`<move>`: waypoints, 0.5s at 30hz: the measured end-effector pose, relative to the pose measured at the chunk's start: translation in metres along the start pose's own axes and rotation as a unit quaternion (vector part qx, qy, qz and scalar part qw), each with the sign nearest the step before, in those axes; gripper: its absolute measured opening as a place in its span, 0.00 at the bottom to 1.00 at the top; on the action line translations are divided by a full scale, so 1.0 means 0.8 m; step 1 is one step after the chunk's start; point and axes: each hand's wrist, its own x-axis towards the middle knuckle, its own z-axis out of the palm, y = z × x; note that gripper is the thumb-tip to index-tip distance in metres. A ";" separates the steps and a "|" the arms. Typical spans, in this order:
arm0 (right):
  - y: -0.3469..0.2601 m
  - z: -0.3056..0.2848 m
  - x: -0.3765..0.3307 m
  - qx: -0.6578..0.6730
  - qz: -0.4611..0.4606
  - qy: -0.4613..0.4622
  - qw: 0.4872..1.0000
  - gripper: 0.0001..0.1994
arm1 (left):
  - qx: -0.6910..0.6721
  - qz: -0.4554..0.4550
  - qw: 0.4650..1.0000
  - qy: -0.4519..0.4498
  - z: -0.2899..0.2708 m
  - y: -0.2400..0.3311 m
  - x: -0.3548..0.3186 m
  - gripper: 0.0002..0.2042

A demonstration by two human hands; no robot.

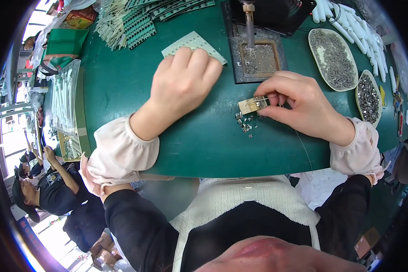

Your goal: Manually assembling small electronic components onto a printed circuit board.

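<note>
Head cam: our R hand [306,102] is pinching a small brass-colored block [247,106] btwn thumb & fingers, low over the green table [204,152], right above/beside a little scatter of shiny metal bits [245,127]. There's a thin wire [307,154] running from near that hand down past the table's edge. Our L hand [183,81] is curled up like a fist w/ knuckles on top, over the near side of a pale perforated board [197,41]; can't tell if we've got anything in it. Btwn the hands, a bit farther back, we've got a metal rod [250,29] over a square tray [237,56], & off to the R, an oval dish [313,53] of tiny gray parts.
</note>
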 end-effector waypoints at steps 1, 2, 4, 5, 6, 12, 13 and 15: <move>0.001 0.001 -0.001 -0.002 0.007 -0.001 1.000 0.15 | 0.003 -0.002 1.000 -0.015 0.001 0.006 0.000 0.06; 0.002 0.002 -0.001 -0.001 0.011 -0.004 1.000 0.15 | 0.000 -0.004 1.000 -0.017 0.003 0.013 -0.003 0.06; 0.004 0.003 0.000 0.002 0.015 -0.003 1.000 0.15 | -0.011 0.009 0.998 -0.054 0.007 0.024 -0.009 0.07; 0.005 0.004 0.000 0.003 0.018 -0.004 1.000 0.15 | -0.013 0.008 0.998 -0.055 0.006 0.025 -0.011 0.07; 0.006 0.004 0.000 0.005 0.019 -0.003 1.000 0.15 | -0.031 -0.010 0.998 -0.058 0.004 0.024 -0.012 0.07; 0.005 0.003 -0.001 0.004 0.025 -0.009 1.000 0.15 | -0.193 -0.103 0.969 -0.111 0.002 0.031 -0.019 0.06; 0.005 0.002 0.000 -0.001 0.026 -0.010 1.000 0.15 | -0.202 -0.118 0.965 -0.116 0.000 0.032 -0.018 0.05; 0.001 -0.001 0.001 -0.010 0.027 -0.012 1.000 0.15 | -0.219 -0.130 0.961 -0.108 -0.005 0.025 -0.011 0.03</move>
